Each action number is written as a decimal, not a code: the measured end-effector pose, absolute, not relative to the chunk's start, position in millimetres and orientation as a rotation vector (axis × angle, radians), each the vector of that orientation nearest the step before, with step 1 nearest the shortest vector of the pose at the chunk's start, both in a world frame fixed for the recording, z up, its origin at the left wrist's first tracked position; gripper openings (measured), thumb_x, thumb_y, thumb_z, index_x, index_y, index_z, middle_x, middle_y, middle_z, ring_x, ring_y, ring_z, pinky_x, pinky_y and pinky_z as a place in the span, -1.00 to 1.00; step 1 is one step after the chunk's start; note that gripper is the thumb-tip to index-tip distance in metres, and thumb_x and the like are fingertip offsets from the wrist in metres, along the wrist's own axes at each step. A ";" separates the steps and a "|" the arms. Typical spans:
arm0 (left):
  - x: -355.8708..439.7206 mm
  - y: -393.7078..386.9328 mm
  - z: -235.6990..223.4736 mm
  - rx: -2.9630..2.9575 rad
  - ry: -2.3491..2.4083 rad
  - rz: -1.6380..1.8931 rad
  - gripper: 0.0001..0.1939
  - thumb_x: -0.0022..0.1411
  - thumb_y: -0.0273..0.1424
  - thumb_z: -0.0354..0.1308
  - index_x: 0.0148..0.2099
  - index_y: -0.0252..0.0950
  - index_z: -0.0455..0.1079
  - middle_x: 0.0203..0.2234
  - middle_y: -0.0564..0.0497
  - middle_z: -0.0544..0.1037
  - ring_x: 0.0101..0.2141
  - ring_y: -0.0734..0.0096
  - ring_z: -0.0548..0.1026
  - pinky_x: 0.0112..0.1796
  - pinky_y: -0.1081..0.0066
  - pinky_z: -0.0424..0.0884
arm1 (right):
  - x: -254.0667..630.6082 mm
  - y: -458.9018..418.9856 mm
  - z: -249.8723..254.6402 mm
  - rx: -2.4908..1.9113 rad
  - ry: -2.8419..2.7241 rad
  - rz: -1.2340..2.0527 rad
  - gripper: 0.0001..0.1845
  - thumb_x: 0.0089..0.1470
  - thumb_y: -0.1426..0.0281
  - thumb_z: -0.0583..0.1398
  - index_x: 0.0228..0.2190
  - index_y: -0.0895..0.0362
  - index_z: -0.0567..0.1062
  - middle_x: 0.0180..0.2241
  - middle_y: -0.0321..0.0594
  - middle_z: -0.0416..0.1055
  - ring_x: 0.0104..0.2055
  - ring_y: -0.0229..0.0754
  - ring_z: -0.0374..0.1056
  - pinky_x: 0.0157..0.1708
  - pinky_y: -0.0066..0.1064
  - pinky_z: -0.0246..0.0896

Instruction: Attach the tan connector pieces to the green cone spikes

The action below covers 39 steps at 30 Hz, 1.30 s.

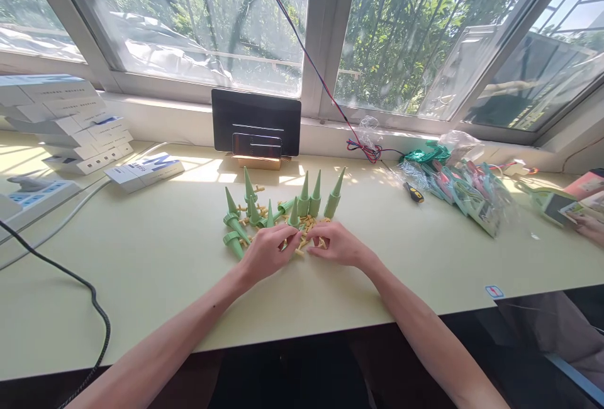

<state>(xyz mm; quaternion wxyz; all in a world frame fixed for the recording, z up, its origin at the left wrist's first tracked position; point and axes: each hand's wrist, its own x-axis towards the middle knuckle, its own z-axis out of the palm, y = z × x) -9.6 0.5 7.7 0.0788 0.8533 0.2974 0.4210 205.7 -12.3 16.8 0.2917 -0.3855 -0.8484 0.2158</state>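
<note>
My left hand point(270, 250) is closed in a pinch, its fingertips at the front of the pile; what they hold is hidden. Beside it, my right hand point(338, 244) has curled fingers, with a gap between thumb and forefinger, over small yellow T-shaped pegs point(309, 223). Green cone-shaped plant spikes with ribbed collars surround the pegs. One upright spike point(293, 212) rises just behind my left fingertips. Three more spikes point(315, 195) stand at the back right. To the left, several stand or lie tilted, including a lying spike point(233, 243) near my left wrist.
A dark tablet point(257, 121) and a phone point(257, 145) lean on a wooden stand by the window. White boxes point(70, 119) are stacked at left, near a power strip point(44, 202). A yellow-black cutter point(414, 192) and bagged goods point(465, 192) lie at right. Another person's hand point(592, 226) shows at far right.
</note>
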 end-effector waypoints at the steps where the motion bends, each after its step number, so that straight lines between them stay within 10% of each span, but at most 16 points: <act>1: -9.4 0.3 7.9 2.553 0.887 1.261 -0.75 0.34 -0.47 0.07 -0.43 -0.29 0.38 -0.63 0.13 0.35 -0.61 0.57 0.20 -0.55 0.50 0.14 | 205.9 -12.5 16.3 -1.034 -2.272 0.572 -0.88 0.02 0.52 0.30 -0.32 0.13 0.56 -0.44 -0.30 0.41 -0.46 -0.30 0.25 -0.40 -0.45 0.18; 19: -7.2 -0.9 8.3 2.556 0.893 1.277 -0.73 0.36 -0.44 0.06 -0.44 -0.29 0.37 -0.64 0.13 0.32 -0.62 0.57 0.19 -0.55 0.49 0.14 | 203.8 -11.1 10.7 -1.145 -2.218 0.448 -0.92 0.12 0.52 0.21 -0.41 0.14 0.46 -0.44 -0.29 0.38 -0.45 -0.29 0.22 -0.40 -0.44 0.12; 39: -7.7 0.0 6.0 2.552 0.865 1.154 -0.86 0.36 -0.40 0.09 -0.18 -0.28 0.47 -0.48 0.07 0.41 -0.59 0.58 0.25 -0.52 0.50 0.20 | 188.7 -22.8 19.6 -0.942 -1.574 1.007 -0.72 0.14 0.15 0.25 -0.33 0.12 0.42 -0.44 -0.30 0.42 -0.59 -0.35 0.28 -0.62 -0.47 0.27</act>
